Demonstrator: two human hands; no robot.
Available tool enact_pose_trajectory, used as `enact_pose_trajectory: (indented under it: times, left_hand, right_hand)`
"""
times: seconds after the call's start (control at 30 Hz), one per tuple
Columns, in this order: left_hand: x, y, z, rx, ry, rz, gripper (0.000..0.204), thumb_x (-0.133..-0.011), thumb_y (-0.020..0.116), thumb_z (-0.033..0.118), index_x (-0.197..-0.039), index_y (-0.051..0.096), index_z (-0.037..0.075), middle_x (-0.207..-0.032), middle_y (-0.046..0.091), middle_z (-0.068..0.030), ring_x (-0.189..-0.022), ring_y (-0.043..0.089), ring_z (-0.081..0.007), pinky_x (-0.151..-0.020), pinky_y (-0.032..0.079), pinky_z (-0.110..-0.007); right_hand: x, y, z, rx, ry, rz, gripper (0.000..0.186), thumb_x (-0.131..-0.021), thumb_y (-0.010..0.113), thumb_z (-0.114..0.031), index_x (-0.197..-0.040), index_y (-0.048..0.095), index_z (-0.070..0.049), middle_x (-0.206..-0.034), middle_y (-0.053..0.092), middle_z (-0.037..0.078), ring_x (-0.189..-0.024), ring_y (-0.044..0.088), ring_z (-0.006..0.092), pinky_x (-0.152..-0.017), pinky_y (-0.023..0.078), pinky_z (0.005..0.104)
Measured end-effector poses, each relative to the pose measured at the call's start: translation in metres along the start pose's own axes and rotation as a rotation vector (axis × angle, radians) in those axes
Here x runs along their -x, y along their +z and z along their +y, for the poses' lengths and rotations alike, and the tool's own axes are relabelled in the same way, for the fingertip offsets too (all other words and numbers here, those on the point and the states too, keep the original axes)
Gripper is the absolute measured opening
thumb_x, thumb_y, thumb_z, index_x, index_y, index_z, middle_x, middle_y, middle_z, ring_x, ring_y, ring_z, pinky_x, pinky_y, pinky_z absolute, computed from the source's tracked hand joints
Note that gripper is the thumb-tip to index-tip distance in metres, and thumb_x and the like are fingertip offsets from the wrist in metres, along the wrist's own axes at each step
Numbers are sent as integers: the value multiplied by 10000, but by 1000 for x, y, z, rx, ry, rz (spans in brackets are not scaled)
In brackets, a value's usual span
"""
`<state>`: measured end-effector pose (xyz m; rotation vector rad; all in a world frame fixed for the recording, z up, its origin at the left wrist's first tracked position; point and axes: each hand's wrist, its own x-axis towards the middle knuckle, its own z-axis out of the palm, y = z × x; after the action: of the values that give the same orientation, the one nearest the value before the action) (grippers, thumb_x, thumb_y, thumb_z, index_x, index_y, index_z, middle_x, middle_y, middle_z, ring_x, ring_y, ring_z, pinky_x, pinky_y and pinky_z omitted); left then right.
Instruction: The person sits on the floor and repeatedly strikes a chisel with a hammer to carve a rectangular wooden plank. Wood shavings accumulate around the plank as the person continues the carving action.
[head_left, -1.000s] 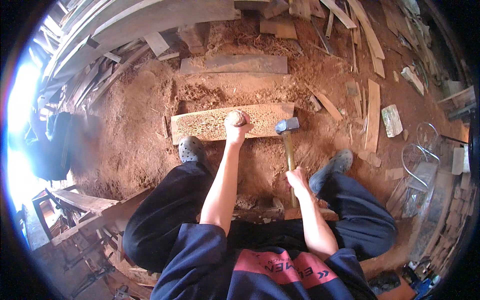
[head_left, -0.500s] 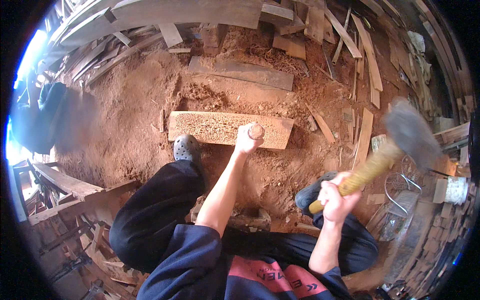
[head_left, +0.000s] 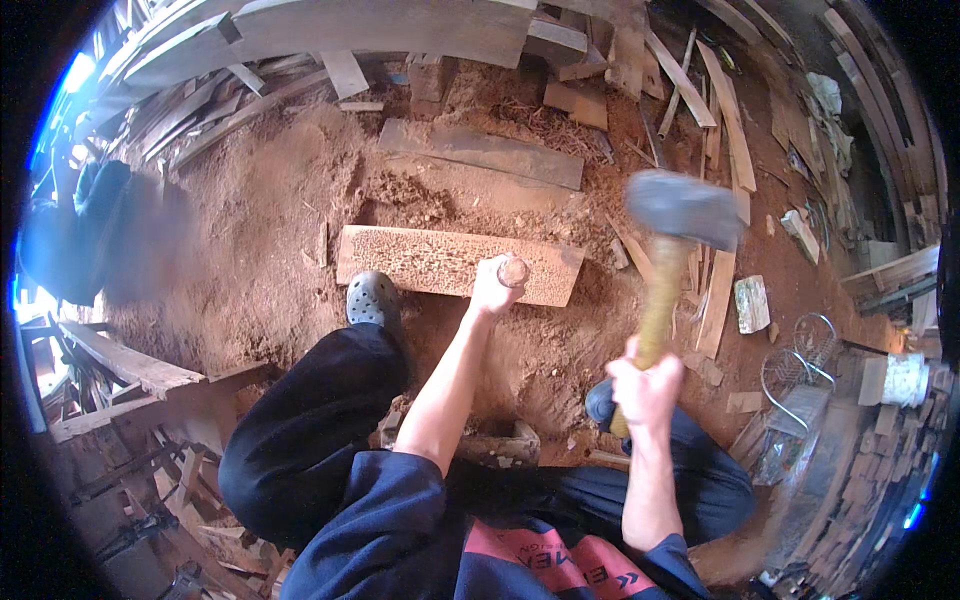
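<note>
In front of me on the dirt lies a wooden plank (head_left: 420, 262), its upper face covered in many small carved marks on the left and middle, with a smoother right end. My left hand (head_left: 492, 290) is closed around an upright tool with a round wooden handle top (head_left: 513, 271); it stands over the plank's right part, and its lower end is hidden. My right hand (head_left: 646, 390) grips the yellowish handle of a hammer (head_left: 685, 210). The big grey head, slightly blurred, is raised to the right of the plank.
My grey clog (head_left: 373, 298) rests against the plank's near left edge. Another board (head_left: 480, 152) lies beyond it. Scrap strips (head_left: 716, 305), a white block (head_left: 751, 304) and a wire rack (head_left: 800, 370) lie to the right. Long beams (head_left: 380, 30) cross the far side.
The hammer has swung up and left, from far right toward the plank, its handle now nearly upright in my right hand. My left hand and its tool stay in place on the plank.
</note>
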<state>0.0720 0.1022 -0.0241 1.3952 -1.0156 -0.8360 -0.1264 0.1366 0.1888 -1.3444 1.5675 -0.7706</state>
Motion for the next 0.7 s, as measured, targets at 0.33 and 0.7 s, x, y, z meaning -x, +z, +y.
enact_pose_trajectory:
  times: [0.33,0.7]
  left_hand:
    - [4,0,-10,30,-141,-19,216,-511,649,79,-695,548,24,-644,567,-95,-573,533,-214,-585,457,-326]
    - [-15,-16,-29,305,-31,22,249,-453,634,-17,-688,564,30,-627,567,-45,-592,536,-177,-581,448,-288]
  right_hand:
    - [-23,47,81,766,92,-212,283,-683,619,-185,-812,604,65,-757,620,280,-765,612,442,-687,501,437]
    - [-33,28,144,311,495,-239,195,-642,605,-25,-798,507,39,-546,534,84,-382,498,149,-320,394,307]
